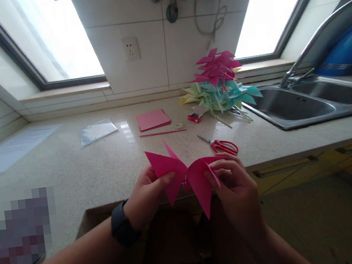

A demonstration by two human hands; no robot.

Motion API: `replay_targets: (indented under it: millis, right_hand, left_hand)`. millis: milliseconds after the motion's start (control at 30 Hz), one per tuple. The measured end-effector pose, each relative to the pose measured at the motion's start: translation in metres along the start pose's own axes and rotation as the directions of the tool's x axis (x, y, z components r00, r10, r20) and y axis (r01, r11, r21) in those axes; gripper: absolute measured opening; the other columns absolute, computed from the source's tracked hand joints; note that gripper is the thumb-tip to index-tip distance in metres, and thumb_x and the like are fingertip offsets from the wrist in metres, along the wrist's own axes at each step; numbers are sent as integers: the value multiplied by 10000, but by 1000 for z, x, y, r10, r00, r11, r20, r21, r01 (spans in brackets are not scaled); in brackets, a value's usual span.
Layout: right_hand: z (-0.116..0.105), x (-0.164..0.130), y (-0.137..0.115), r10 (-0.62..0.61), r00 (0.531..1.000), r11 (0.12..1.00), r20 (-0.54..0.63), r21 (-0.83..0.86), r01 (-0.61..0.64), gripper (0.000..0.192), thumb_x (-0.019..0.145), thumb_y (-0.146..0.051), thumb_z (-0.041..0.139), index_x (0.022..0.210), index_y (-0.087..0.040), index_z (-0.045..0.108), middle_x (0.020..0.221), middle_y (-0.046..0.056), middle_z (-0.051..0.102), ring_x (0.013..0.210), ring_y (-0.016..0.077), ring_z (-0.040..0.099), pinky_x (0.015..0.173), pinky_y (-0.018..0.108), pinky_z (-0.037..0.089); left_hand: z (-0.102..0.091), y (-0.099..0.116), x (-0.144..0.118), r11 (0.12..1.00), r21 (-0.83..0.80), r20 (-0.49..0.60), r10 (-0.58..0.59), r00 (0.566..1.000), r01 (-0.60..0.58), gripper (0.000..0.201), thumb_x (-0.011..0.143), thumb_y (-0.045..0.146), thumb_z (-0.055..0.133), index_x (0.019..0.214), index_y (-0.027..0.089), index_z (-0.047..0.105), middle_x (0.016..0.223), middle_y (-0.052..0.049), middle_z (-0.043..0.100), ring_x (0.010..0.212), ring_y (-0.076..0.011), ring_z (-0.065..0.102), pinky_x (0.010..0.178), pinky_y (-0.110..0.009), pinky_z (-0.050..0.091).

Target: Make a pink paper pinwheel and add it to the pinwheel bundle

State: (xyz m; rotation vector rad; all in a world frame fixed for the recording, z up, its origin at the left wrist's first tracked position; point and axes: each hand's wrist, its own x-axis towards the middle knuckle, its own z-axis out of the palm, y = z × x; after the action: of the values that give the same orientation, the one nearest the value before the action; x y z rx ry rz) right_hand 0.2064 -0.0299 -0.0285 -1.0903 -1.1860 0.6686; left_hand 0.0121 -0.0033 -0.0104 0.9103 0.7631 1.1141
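Note:
Between my hands, over the counter's front edge, is a bright pink paper pinwheel with cut, pointed blades. My left hand, below a dark wristband, pinches the left blades with the thumb on top. On the other side my right hand grips a curled right blade between thumb and fingers. Part of the pinwheel's centre is hidden by the folds. Just beyond my right hand lie red-handled scissors. A thin pink stick rests farther back on the counter.
A stack of pink paper squares, a tape roll and a small red box lie behind. Finished pinwheels are piled near the sink. Clear plastic sheets and a printed page lie left.

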Motion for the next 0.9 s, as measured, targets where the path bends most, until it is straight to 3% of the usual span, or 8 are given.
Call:
replay_targets:
  millis: [100, 200, 333, 500, 667, 800, 900]
  right_hand:
    - [-4, 0, -2, -70, 997, 995, -33, -71, 67, 50, 852, -255, 720, 866, -248, 672, 1255, 55, 494, 904, 173, 637, 664, 306, 569]
    - [-4, 0, -5, -134, 990, 989, -45, -70, 131, 54, 852, -238, 710, 847, -251, 658, 1175, 55, 504, 1048, 218, 583, 713, 308, 555]
    - [-1, -1, -9, -155, 988, 988, -6, -11, 155, 72, 880, -205, 669, 901, -265, 634, 920, 16, 607, 867, 181, 592, 750, 308, 529]
    - [-2, -3, -14, -72, 995, 997, 72, 29, 71, 80, 905, -241, 656, 964, -290, 680, 889, -5, 681, 813, 159, 627, 742, 273, 533]
    - [-1, -1, -14, 46, 968, 987, 246, 136, -81, 59, 850, -295, 727, 832, -256, 686, 821, -11, 673, 725, 140, 634, 638, 232, 525]
    - [1, -2, -13, 156, 954, 977, 255, 103, -187, 171, 834, -354, 735, 768, -216, 659, 744, -2, 666, 666, 141, 611, 593, 231, 492]
    - [1, -5, -11, 147, 953, 977, 265, 114, -182, 188, 836, -378, 730, 781, -211, 662, 709, -6, 659, 643, 138, 594, 586, 231, 477]
  left_hand:
    - [0, 1, -2, 1000, -12, 29, -13, 999, 14, 225, 790, 273, 805, 967, 163, 720, 919, -62, 770, 793, -174, 719, 742, -276, 573]
    - [-1, 1, -2, 1000, 15, 19, 26, 999, -27, 215, 804, 278, 792, 977, 171, 721, 941, -57, 766, 819, -169, 711, 758, -264, 562]
    - [-5, -4, -1, 993, 78, -18, 87, 996, -86, 216, 828, 302, 771, 999, 184, 711, 953, -53, 757, 812, -156, 689, 736, -249, 545]
    - [-7, -7, 0, 982, 139, 15, 127, 992, -128, 158, 882, 307, 715, 984, 192, 677, 909, -28, 731, 776, -139, 656, 722, -248, 525]
    - [-3, -3, -1, 958, 229, 8, 177, 984, -174, 133, 906, 312, 677, 911, 184, 642, 813, -4, 681, 691, -125, 598, 637, -236, 478]
    - [0, -1, -1, 954, 233, -16, 199, 980, -190, 126, 890, 288, 693, 886, 177, 632, 795, 6, 654, 685, -109, 566, 631, -222, 455]
    - [0, -2, -1, 962, 198, -23, 194, 981, -186, 141, 873, 290, 712, 893, 177, 631, 801, 10, 654, 690, -104, 564, 643, -219, 461]
